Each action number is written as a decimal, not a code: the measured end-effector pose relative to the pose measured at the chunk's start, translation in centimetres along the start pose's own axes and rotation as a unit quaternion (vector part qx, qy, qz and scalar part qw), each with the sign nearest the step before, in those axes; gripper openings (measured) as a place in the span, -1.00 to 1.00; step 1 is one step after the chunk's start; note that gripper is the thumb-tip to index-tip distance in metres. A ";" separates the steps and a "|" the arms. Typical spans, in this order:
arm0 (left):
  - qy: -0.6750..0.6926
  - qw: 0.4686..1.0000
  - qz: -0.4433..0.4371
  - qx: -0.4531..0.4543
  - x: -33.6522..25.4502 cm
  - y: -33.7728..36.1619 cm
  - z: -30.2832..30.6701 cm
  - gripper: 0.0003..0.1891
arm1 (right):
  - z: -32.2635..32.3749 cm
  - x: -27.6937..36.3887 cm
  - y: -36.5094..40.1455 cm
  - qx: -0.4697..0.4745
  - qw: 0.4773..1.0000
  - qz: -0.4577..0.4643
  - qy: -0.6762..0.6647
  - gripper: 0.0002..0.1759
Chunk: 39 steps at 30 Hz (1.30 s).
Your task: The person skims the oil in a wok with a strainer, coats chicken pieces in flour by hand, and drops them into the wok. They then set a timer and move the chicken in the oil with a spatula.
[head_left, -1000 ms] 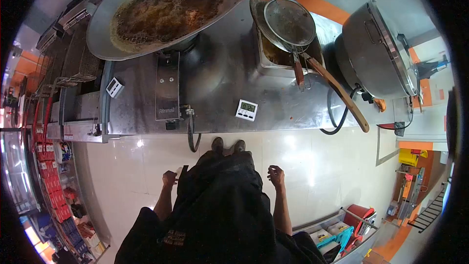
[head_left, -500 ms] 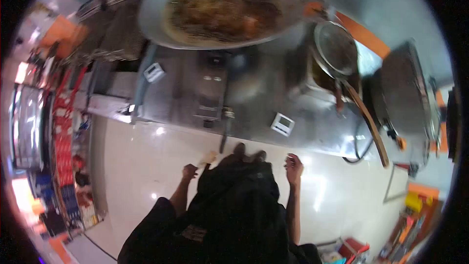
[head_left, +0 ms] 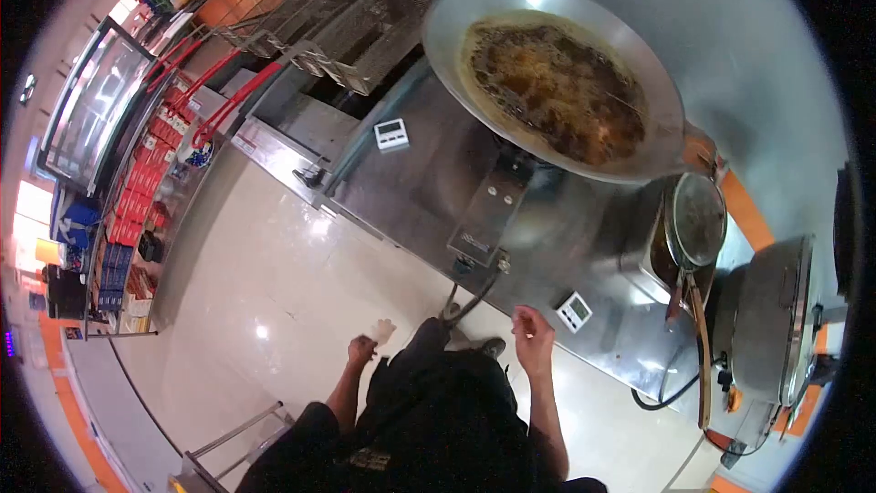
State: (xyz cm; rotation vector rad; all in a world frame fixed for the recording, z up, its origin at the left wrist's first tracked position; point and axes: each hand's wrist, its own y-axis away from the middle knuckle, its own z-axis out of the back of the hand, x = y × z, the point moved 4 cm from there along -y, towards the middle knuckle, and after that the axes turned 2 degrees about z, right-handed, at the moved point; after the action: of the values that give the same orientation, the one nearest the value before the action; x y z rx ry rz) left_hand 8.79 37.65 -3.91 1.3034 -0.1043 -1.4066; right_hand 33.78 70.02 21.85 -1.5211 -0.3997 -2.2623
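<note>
My left hand (head_left: 362,349) hangs in front of my body with its fingers curled; a pale, partly see-through thing (head_left: 383,332) shows at its fingertips, too unclear to name. My right hand (head_left: 533,338) is empty near the counter's front edge, fingers loosely bent and a little apart. Just right of it a white timer (head_left: 574,311) lies on the steel counter (head_left: 411,196). Farther back, a large wok (head_left: 662,82) holds dark, bubbling oil (head_left: 557,87) over a burner unit (head_left: 490,207).
Fryer baskets (head_left: 365,46) with red handles stand at the back left, and a second timer (head_left: 391,134) lies near them. A wood-handled strainer (head_left: 699,210) rests over a container at right, beside a large lidded pot (head_left: 766,319). Shelves hold red boxes (head_left: 137,187) at far left.
The view has turned leftward, so the wok and counter appear farther right and slanted, and more fryer baskets show. My right hand now appears closer to the counter edge and the timer.
</note>
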 end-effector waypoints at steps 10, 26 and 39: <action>0.082 0.959 0.272 0.001 11.6 -2.0 7.5 -0.86 | -22.3 11.8 -17.3 0.047 0.980 0.174 0.087 -0.74; 0.206 0.946 0.242 -0.061 8.3 -7.9 18.5 -0.91 | -33.2 5.2 -28.6 0.053 0.984 -0.009 0.168 -0.27; 0.169 0.974 0.154 0.000 0.0 -13.2 18.2 -0.84 | -26.7 14.5 -17.6 0.055 0.907 -0.066 -0.413 -0.55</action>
State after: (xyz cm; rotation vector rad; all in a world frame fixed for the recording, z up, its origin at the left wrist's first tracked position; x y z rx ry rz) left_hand -12.71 31.50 -6.12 1.4397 -0.0737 -0.9103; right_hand -1.14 71.64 24.97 -2.3890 -0.8573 -1.5196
